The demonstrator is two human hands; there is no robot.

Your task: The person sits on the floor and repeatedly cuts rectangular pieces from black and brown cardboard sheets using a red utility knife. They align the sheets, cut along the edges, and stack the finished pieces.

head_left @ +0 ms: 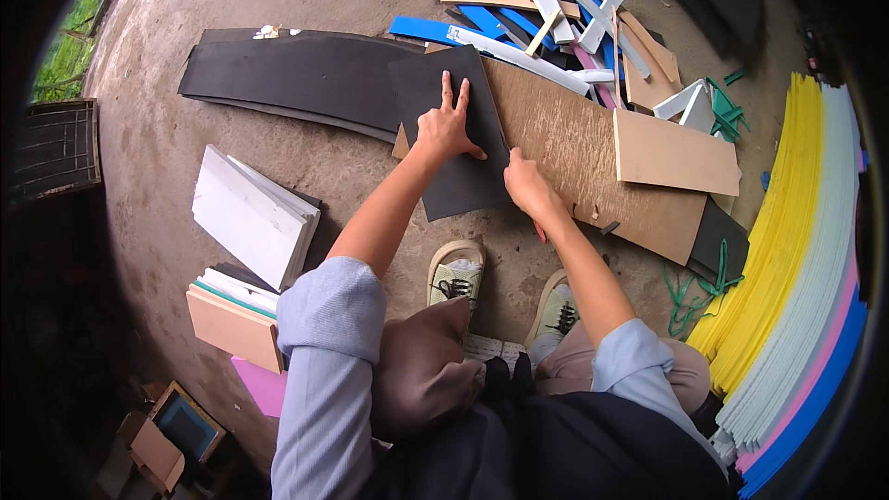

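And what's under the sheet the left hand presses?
A brown board and long black strips extend under the black sheet; whatever else lies beneath it is hidden.

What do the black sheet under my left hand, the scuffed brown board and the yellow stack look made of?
Black sheet: probably foam, going by its smooth, matte face, though rubber is possible.
Brown board: likely wood-based, perhaps plywood, with a rough, worn finish; pale streaks mark its surface.
Yellow stack: perhaps thin, matte foam sheets, judging by the many fine layered edges; exact material unclear.

Black rectangular sheet [466,187], flat, over left end of brown board [567,141].
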